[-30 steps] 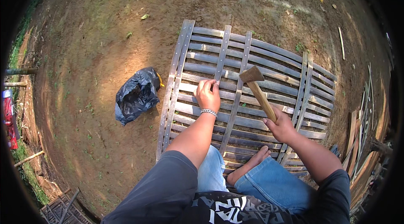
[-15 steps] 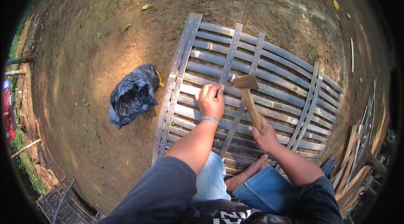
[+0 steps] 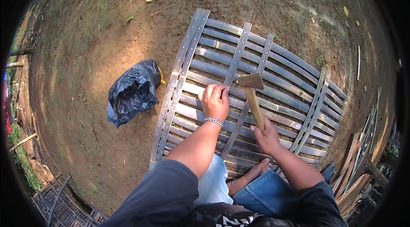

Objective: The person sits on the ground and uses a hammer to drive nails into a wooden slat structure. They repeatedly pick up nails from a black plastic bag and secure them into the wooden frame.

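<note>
My left hand [image 3: 215, 101] rests on a bamboo slat panel [image 3: 273, 77], its fingers pinched together where a narrow cross strip [image 3: 238, 54] meets a slat. Whatever sits between the fingertips is too small to make out. A chain bracelet [image 3: 214, 120] circles that wrist. In my right hand [image 3: 268, 136] is a hatchet [image 3: 255, 106], gripped low on its wooden handle. Its rusty head [image 3: 251, 81] hovers just right of my left fingertips, over the slats. Rows of small nail heads dot the double strip [image 3: 184, 65] along the panel's left side.
A black plastic bag [image 3: 133, 92] with a yellow tie lies gaping on the dirt ground [image 3: 94, 141] left of the panel. My bare foot [image 3: 258, 169] is on the slats near me. Loose wood strips [image 3: 352, 158] lie at right; another slatted structure [image 3: 55, 203] stands lower left.
The view has shifted slightly, so the bag and panel sit a little differently in it. Both hands keep nearly the same pose, the hatchet still beside my left fingers.
</note>
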### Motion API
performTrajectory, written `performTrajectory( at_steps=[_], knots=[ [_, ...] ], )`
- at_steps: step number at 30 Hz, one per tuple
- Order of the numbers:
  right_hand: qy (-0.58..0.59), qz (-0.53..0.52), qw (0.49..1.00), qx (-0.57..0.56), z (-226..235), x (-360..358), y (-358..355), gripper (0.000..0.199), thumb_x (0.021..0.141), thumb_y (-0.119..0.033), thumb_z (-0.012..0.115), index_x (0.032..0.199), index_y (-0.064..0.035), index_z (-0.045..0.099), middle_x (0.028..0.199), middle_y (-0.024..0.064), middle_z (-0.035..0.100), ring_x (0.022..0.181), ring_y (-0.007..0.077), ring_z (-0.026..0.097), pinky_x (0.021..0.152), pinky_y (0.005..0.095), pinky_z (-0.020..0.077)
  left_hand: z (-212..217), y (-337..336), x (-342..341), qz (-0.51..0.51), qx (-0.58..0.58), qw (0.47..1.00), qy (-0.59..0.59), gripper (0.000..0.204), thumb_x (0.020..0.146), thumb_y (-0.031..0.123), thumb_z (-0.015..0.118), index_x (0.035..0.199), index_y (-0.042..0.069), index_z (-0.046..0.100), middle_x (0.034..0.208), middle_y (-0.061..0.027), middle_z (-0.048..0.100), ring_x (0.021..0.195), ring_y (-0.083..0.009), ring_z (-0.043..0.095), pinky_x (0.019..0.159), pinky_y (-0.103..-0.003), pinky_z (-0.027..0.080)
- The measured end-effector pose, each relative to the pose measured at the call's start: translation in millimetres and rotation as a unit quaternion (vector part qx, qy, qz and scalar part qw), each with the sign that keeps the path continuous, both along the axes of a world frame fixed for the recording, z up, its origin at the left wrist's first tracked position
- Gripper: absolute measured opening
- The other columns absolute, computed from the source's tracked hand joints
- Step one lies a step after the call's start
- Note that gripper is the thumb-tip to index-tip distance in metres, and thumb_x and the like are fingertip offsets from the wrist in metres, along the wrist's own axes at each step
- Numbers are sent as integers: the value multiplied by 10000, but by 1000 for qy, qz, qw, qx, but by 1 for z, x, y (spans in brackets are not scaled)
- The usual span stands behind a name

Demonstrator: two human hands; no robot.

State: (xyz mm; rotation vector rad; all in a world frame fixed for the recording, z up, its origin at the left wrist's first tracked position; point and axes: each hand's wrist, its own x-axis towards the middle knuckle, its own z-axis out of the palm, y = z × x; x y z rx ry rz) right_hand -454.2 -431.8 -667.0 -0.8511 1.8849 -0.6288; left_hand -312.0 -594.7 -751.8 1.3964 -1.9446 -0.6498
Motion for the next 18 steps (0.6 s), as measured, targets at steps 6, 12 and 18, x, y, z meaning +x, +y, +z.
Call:
performTrajectory(
  at_steps=[6,12,18],
  knots=[
    [26,49,998,18,8,-8,-4,558,971,-215,626,1490,-99,459,1261,259,655,1165,468,627,990,454,503,2,-2,0,-10,-11,1000,-4,93,851,106,737,923,123,679,928,-30,656,898,-262,643,834,-430,416],
    [58,88,994,-27,17,-7,-10,528,984,-174,601,1477,-71,443,1240,271,657,1150,485,626,979,461,501,5,-3,2,-21,-8,1000,14,91,853,100,727,919,100,665,930,-51,662,913,-285,648,828,-441,415],
    [107,137,983,-61,11,-9,-16,525,977,-135,608,1477,-81,457,1318,244,633,1163,467,627,979,461,516,3,-1,4,-24,23,999,-11,62,865,128,698,916,113,667,976,-52,661,962,-278,639,875,-451,408]
  ],
)
